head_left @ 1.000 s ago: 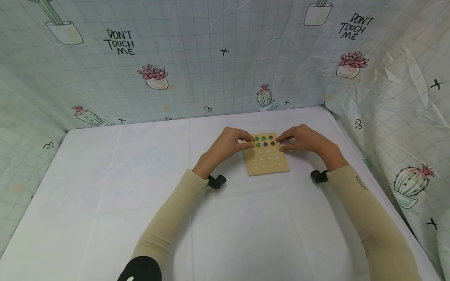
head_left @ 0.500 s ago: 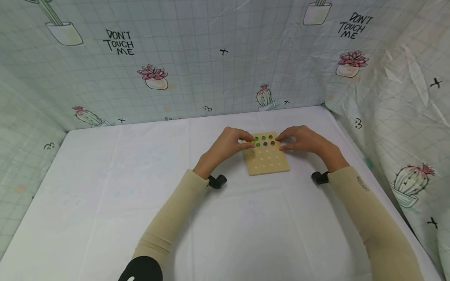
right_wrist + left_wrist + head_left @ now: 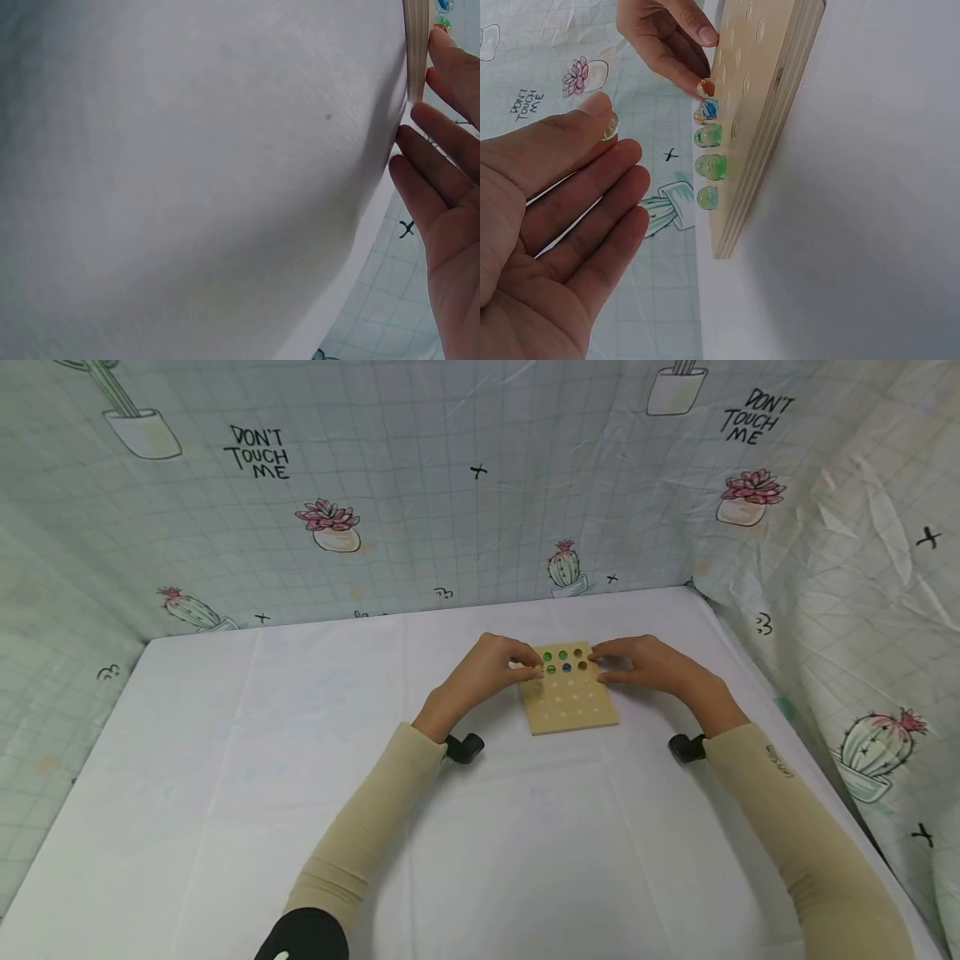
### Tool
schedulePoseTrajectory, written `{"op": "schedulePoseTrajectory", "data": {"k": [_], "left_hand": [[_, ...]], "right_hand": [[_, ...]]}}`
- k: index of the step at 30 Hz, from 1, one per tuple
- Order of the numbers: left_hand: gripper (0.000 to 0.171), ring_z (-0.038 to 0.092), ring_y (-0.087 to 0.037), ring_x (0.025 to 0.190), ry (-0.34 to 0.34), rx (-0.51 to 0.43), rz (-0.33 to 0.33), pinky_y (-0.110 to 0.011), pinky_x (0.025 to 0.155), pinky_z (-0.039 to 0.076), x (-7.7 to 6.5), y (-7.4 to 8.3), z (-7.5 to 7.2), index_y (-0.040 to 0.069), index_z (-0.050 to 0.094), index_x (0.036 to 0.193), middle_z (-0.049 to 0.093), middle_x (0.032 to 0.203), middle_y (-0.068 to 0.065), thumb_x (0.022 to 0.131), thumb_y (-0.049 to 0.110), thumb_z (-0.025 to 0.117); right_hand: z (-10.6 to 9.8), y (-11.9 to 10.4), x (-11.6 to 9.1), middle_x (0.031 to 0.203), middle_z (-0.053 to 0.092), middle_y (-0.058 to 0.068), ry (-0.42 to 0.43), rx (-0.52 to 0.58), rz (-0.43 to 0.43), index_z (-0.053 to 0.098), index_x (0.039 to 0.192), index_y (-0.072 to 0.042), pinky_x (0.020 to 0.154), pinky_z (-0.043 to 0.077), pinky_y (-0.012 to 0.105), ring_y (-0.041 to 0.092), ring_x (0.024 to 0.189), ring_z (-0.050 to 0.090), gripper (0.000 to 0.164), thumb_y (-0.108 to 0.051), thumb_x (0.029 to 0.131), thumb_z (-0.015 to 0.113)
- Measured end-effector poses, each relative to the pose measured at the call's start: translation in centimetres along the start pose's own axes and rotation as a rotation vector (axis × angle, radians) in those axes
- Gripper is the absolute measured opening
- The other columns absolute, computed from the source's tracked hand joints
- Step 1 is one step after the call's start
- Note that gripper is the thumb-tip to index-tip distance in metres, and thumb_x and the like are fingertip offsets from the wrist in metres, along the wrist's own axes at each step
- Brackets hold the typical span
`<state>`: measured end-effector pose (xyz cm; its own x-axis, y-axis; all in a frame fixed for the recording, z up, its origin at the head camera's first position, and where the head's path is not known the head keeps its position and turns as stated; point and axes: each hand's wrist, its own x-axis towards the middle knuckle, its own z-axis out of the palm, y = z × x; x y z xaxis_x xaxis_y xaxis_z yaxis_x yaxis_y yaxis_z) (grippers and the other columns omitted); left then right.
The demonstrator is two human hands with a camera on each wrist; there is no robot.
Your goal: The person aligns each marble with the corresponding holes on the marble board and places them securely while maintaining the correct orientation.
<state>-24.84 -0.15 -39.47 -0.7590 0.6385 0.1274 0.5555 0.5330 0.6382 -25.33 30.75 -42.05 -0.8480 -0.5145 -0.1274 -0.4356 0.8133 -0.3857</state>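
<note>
My left hand (image 3: 489, 667) pinches a small clear yellowish marble (image 3: 610, 128) between thumb and forefinger, above the far left part of a square wooden board (image 3: 570, 714). The board has rows of round hollows. Marbles sit in its two far rows, among them a green marble (image 3: 563, 655), a blue marble (image 3: 566, 667) and a brown marble (image 3: 581, 666). My right hand (image 3: 656, 667) is at the board's right edge, thumb and forefinger spread and touching it. In the right wrist view its other fingers lie loosely extended beside the edge.
A white cloth (image 3: 465, 843) covers the table under the board. Behind it and at the sides hangs a curtain (image 3: 420, 510) printed with cacti and lettering. Dark wrist cameras stick out below both wrists.
My right hand and forearm have shifted very slightly toward me and to the right. The left hand, the board and the marbles in it look the same.
</note>
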Motion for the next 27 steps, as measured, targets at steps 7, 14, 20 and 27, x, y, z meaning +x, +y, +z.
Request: {"op": "schedulePoseTrajectory", "data": {"k": [7, 14, 20, 27], "left_hand": [[0.021, 0.069, -0.012, 0.097, -0.016, 0.035, -0.035, -0.027, 0.086, 0.055, 0.8, -0.3, 0.1, 0.009, 0.080, 0.109, 0.078, 0.103, 0.000, 0.091, 0.018, 0.079], [0.018, 0.069, -0.011, 0.098, -0.047, -0.020, -0.117, -0.025, 0.085, 0.055, 1.7, -0.7, 0.5, 0.010, 0.082, 0.106, 0.078, 0.102, 0.002, 0.089, 0.016, 0.081], [0.015, 0.068, -0.012, 0.100, -0.055, -0.016, -0.137, -0.026, 0.087, 0.055, 1.9, -0.5, 0.8, 0.011, 0.082, 0.103, 0.078, 0.102, 0.002, 0.088, 0.015, 0.081], [0.014, 0.067, -0.011, 0.100, -0.039, 0.001, -0.239, -0.027, 0.090, 0.054, 1.6, -0.7, 1.5, 0.013, 0.083, 0.099, 0.078, 0.101, 0.003, 0.086, 0.014, 0.083]], "right_hand": [[-0.1, -0.2, -0.2, 0.147, 0.055, 0.016, -0.041, -0.067, 0.029, 0.056, 0.147, -0.011, 0.108, 0.045, 0.054, 0.036, 0.132, 0.055, 0.057, -0.038, 0.098, 0.069], [-0.5, -0.3, -0.3, 0.146, 0.056, 0.016, -0.039, -0.082, 0.013, 0.057, 0.146, -0.013, 0.105, 0.048, 0.054, 0.033, 0.125, 0.060, 0.055, -0.036, 0.098, 0.069], [-0.5, -0.1, -0.4, 0.145, 0.056, 0.015, -0.024, -0.084, 0.007, 0.058, 0.145, -0.013, 0.105, 0.048, 0.054, 0.035, 0.127, 0.060, 0.054, -0.035, 0.097, 0.071], [-0.4, -0.1, -0.1, 0.143, 0.057, 0.017, -0.018, -0.070, -0.036, 0.060, 0.143, -0.011, 0.105, 0.048, 0.055, 0.036, 0.126, 0.060, 0.054, -0.034, 0.096, 0.072]]}}
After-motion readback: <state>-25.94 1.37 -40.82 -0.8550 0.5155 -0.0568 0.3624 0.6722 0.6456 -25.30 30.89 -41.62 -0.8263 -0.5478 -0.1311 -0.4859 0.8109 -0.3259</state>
